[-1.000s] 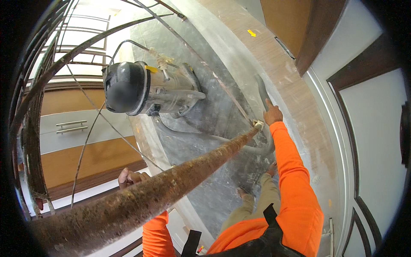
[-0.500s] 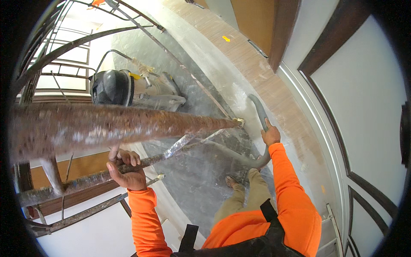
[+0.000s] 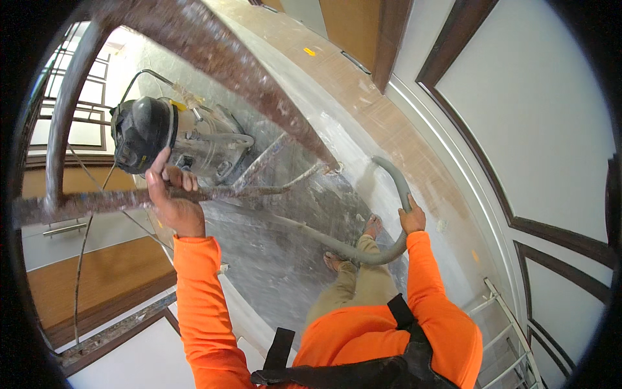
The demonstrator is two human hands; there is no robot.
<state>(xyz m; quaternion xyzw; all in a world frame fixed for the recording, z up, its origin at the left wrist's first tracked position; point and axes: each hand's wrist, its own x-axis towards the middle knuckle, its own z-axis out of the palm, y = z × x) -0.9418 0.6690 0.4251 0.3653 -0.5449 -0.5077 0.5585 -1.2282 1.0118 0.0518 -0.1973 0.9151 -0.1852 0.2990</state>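
Observation:
My left hand (image 3: 173, 200) is at a rusty, paint-spattered scaffold tube (image 3: 116, 200). Its fingers curl about the tube while one digit sticks up; the palm hides part of the contact. In my right hand (image 3: 413, 218) is a grey, ribbed vacuum hose (image 3: 369, 257), gripped near its free end. That end bends forward and down toward the dusty floor strip. From the grip, the hose loops past my legs and runs left behind the scaffold tubes. A vacuum cleaner (image 3: 146, 133) with a black top and dusty metal drum stands beyond my left hand.
A thick rusty scaffold post (image 3: 259, 84) slants across the upper left. White panels with dark trim (image 3: 518, 117) line the right side. A white metal rack (image 3: 508, 334) stands at lower right. My sandalled feet (image 3: 334, 261) are on the grey, dusty floor (image 3: 259, 266).
The scaffold has swung in view, its thick post now slanting steeply. My left hand stays on the tube with one digit raised. My right hand keeps the hose, whose end sits slightly lower.

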